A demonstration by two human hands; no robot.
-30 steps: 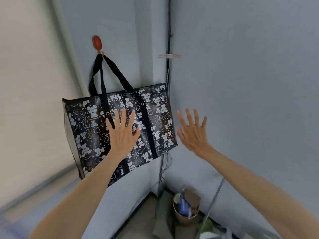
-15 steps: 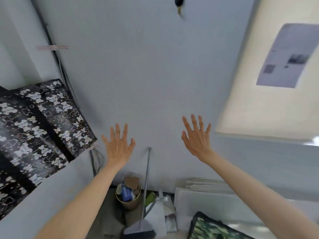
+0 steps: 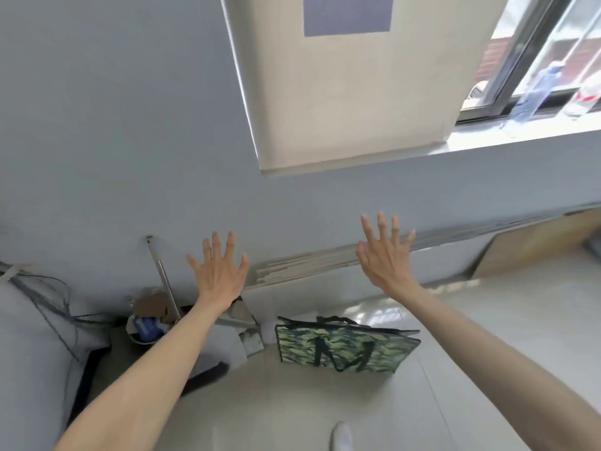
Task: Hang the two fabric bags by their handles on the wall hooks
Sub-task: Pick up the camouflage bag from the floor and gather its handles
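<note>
A green camouflage fabric bag (image 3: 344,348) with dark handles stands on the pale floor near the wall, below and between my hands. My left hand (image 3: 218,271) is raised in front of me, fingers spread, holding nothing. My right hand (image 3: 385,255) is also raised with fingers apart and nothing in it. Both hands are well above the bag and apart from it. The black patterned bag and the wall hooks are out of view.
A small bin (image 3: 144,327) with rubbish and a metal pole (image 3: 164,278) stand in the corner at left. Flat boards (image 3: 312,263) lean along the wall base. A roller blind (image 3: 341,83) and a window (image 3: 540,53) are above right. Cables (image 3: 48,297) hang at left.
The view has swung right and down, away from the hung black patterned bag and its hook. The camouflage bag on the floor has come fully into view. Both hands stay spread.
</note>
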